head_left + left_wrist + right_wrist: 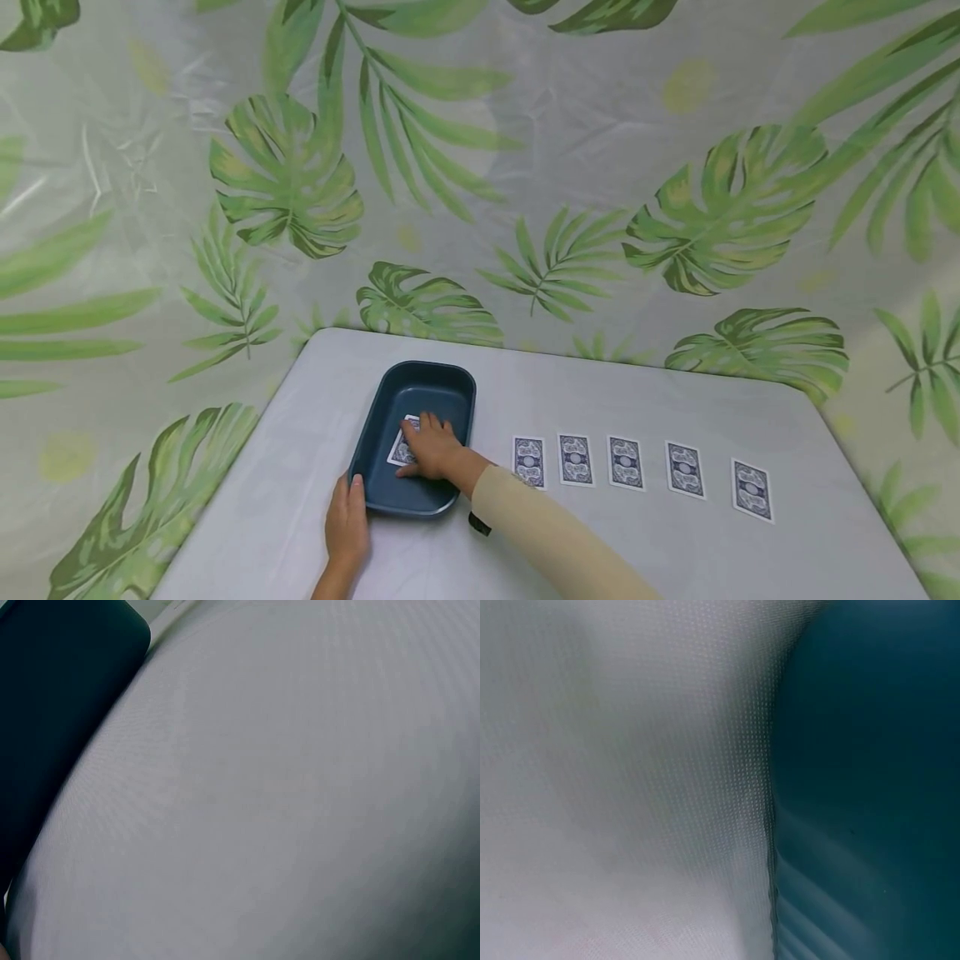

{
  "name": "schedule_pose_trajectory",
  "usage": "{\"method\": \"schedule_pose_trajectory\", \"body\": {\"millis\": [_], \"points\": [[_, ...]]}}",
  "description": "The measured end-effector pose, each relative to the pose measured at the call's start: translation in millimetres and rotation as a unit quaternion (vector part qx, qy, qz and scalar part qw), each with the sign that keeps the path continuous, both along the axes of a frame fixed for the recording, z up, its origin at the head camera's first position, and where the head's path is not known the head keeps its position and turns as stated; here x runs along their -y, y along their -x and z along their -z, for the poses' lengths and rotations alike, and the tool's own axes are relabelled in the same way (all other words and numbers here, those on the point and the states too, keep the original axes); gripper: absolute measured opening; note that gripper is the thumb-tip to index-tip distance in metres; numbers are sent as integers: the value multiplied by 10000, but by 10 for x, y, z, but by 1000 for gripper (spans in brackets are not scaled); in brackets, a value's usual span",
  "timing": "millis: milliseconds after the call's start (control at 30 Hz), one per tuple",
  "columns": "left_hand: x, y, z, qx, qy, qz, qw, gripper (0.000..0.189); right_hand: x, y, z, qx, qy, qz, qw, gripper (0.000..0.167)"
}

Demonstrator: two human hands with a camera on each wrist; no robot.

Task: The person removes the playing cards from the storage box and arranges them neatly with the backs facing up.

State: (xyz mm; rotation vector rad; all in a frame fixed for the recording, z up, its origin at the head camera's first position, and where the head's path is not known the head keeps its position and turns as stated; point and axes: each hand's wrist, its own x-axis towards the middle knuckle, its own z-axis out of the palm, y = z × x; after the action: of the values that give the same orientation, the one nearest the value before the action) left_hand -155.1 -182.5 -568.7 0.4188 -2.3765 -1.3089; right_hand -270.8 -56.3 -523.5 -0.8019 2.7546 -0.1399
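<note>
A dark teal tray (372, 417) stands on the table's left side. At its near left corner my left hand (347, 525) holds the rim, with a finger or thumb tip over the edge. Inside, a blue-backed playing card (402, 450) lies face down on the tray floor. My right hand (433, 448) reaches in from the right, fingers spread, and rests over the card, covering part of it. In the left wrist view the tray's outer wall (60, 712) fills the upper left corner. The right wrist view shows the tray's side (870, 765) close up.
Right of the tray several face-down cards form a row, from a card (529, 461) by the right forearm to a tilted card (752, 490) at the far right. A white cloth covers the table (600, 383). Behind it hangs a leaf-patterned curtain (570, 167).
</note>
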Motion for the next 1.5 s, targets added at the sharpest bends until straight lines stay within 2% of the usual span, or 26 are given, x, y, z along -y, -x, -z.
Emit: {"method": "schedule_pose_trajectory", "body": {"millis": [233,533,633,800,1133,1500], "points": [[0,2,9,22,19,56,10000,42,-3,-16,-11,16,69,-106,9999,74],[1,1,15,-156,66,55,9998,39,6,-9,-9,-57,29,-102,9999,71],[5,3,22,-165,68,42,9998,39,8,9,-8,-129,-99,-149,9998,74],[12,7,28,42,2,19,10000,44,17,46,-34,-351,-244,-205,9989,78],[16,7,20,-101,-21,39,9999,41,53,56,-152,-119,1,-44,9999,85],[10,3,9,-125,-67,36,9999,40,37,150,-113,43,163,53,9998,97]]}}
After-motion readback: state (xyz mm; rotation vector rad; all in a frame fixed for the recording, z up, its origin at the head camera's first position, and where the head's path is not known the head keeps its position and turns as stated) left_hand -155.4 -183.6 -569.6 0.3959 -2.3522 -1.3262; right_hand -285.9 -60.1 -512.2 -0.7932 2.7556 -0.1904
